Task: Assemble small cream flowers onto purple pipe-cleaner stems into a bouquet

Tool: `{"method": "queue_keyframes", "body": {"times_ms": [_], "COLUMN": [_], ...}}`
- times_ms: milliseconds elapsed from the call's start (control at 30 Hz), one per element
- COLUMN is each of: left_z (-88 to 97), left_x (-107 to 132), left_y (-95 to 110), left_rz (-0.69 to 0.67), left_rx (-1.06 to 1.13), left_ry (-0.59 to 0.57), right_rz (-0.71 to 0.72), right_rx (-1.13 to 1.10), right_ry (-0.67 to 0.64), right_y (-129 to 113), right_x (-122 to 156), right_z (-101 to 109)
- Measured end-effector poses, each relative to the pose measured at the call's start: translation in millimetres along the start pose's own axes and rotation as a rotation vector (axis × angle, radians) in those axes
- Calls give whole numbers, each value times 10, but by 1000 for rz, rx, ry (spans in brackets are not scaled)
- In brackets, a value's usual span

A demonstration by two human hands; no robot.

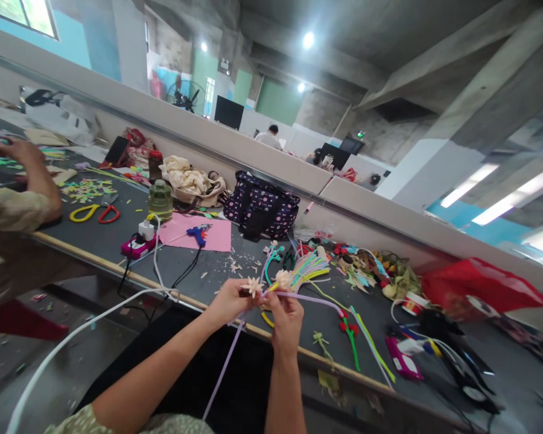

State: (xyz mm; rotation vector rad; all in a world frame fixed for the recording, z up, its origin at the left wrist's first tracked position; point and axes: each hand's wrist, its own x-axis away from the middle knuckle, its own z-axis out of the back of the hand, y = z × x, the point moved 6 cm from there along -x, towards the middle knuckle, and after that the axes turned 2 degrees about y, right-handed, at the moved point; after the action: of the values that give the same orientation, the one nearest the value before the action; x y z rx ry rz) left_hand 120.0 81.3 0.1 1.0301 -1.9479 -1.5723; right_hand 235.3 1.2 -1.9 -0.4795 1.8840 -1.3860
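Note:
Over the table's front edge my two hands are close together. My left hand (230, 303) is closed, its fingers pinching the stem side of a small cream flower (253, 287). My right hand (286, 316) is closed too, thumb and fingers pressed on a lilac pipe cleaner (314, 298) that runs out to the right. Another cream flower (283, 278) shows just above the right fingertips; whether it is held I cannot tell. A lilac strand (226, 367) hangs down between my forearms. The exact crossing of the strands is hidden by my fingers.
Behind my hands lies a bundle of coloured pipe cleaners (310, 265). A blue glue gun (198, 235) rests by pink paper (219, 234). Also around are a dotted bag (262, 204), scissors (97, 212), a power strip (403, 358) and red-berry stems (352, 340). A co-worker's arm (36, 181) is at left.

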Motion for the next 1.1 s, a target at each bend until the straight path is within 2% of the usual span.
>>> {"method": "queue_keyframes", "body": {"times_ms": [167,300,467,667,867,1100], "left_z": [-282,-349,-120,172,233,229], "left_x": [103,173,219,376,516,517], "left_y": [-80,-72,62,122,182,169], "left_rz": [28,18,7,27,42,116], "left_rx": [60,133,196,257,318,435], "left_ry": [-58,-73,-18,37,54,69], "right_rz": [46,42,7,40,65,99], "right_rx": [-50,-85,-103,-129,-154,-149], "right_ry": [94,117,55,-8,-18,-28], "right_y": [-159,-179,-116,-231,-277,-317], "right_x": [114,175,204,271,361,388], "right_z": [209,215,-74,-378,-474,-512]}}
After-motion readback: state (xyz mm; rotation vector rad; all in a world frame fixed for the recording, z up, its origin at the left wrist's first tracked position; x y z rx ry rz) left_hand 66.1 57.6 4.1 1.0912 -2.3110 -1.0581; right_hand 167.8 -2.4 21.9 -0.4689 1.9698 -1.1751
